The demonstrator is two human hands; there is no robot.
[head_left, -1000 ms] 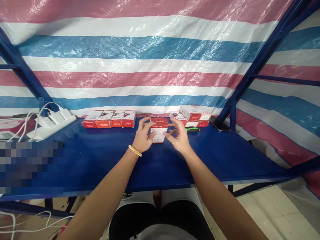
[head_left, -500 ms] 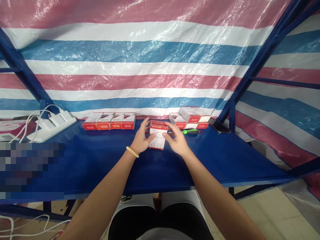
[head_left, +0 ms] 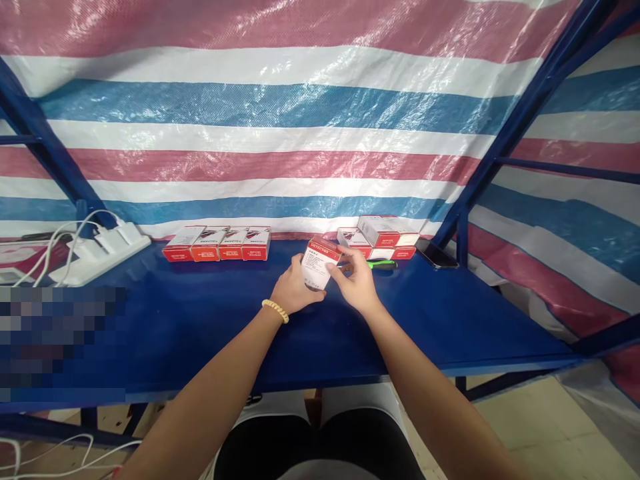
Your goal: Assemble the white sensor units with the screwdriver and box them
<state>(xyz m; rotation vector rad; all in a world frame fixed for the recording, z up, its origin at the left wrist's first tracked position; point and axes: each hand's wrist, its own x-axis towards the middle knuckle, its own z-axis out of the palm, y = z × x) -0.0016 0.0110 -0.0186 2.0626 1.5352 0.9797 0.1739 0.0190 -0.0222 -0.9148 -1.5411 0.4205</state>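
We held 1 tilted "DETECTOR" box (head_left: 318, 264) at 12 o'clock, left hand (head_left: 293, 288) and right hand (head_left: 357, 281) both clasped on it, as 4 similar cartons (head_left: 231, 252) lined 11 o'clock.

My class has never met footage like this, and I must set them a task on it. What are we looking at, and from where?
There is no machine here: a person works bare-handed. All the pictures come from one camera on the person's head, looking forward and down, so the forearms reach in from below. The left hand and right hand together hold a tilted red-and-white box marked DETECTOR. On the blue table are a row of four similar boxes, a white power strip, a small pile of boxes, a green-and-black handle and a phone.
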